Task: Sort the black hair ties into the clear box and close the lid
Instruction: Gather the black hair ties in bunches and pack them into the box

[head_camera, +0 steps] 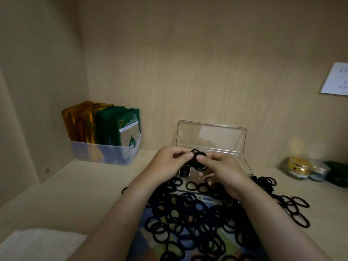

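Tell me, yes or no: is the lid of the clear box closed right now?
No, the lid stands raised behind the clear box, leaving it open.

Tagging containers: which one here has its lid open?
The clear box at centre back: its lid stands upright, hinged behind it. The jars at right look capped, and the packet bin at left has no lid.
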A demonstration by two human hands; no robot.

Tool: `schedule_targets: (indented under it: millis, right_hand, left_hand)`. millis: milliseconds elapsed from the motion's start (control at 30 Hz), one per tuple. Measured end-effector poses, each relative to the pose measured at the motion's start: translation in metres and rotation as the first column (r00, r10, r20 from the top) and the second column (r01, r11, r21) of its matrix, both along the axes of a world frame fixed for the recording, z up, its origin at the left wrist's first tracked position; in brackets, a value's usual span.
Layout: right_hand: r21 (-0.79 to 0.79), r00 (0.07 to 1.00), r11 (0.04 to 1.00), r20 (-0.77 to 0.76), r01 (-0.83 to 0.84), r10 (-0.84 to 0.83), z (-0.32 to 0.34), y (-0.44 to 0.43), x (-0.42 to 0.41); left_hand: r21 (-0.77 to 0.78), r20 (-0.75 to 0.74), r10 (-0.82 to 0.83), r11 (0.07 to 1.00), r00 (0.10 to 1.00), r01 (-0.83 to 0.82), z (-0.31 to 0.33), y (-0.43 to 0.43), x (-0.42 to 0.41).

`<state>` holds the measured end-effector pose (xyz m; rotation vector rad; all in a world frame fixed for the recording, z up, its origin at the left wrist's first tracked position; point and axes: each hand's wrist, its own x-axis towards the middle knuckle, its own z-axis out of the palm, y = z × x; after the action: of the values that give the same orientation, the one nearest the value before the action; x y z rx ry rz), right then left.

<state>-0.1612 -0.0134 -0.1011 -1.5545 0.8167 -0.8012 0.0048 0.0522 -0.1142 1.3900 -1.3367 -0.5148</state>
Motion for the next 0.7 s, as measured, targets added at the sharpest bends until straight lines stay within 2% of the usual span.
schedule_targets:
  millis: [67,133,233,333,467,700]
  right_hand:
    - [-0.078,0.993,0.994,-0.078,0.083,-0.089,0.002,-0.004,0.002]
    - [-0.152,0.973,0.977,-0.153,0.148,-0.171,0.005,-0.012,0.006]
    - [-0.271,0.919,0.951,-0.316,0.150,-0.235,0.010,-0.026,0.017]
    - [-0.368,0.829,0.927,-0.493,0.075,-0.263,0.016,-0.036,0.029]
    - [-0.444,0.649,0.894,-0.698,-0.063,-0.301,0.024,-0.047,0.042]
    - [-0.422,0.357,0.870,-0.877,-0.254,-0.322,0.028,-0.052,0.064]
  left_hand:
    - [-0.075,0.134,0.161,0.986,0.978,-0.152,-0.007,0.000,0.004]
    - [-0.143,0.307,0.274,0.960,0.911,-0.241,-0.017,-0.001,0.008]
    - [-0.122,0.447,0.248,0.969,0.859,-0.216,-0.029,-0.004,0.013]
    - [-0.050,0.487,0.175,0.984,0.855,-0.173,-0.035,-0.007,0.012]
    - [0.041,0.484,0.090,0.991,0.871,-0.126,-0.040,-0.008,0.012]
    - [0.044,0.544,0.078,0.992,0.835,-0.121,-0.044,-0.010,0.010]
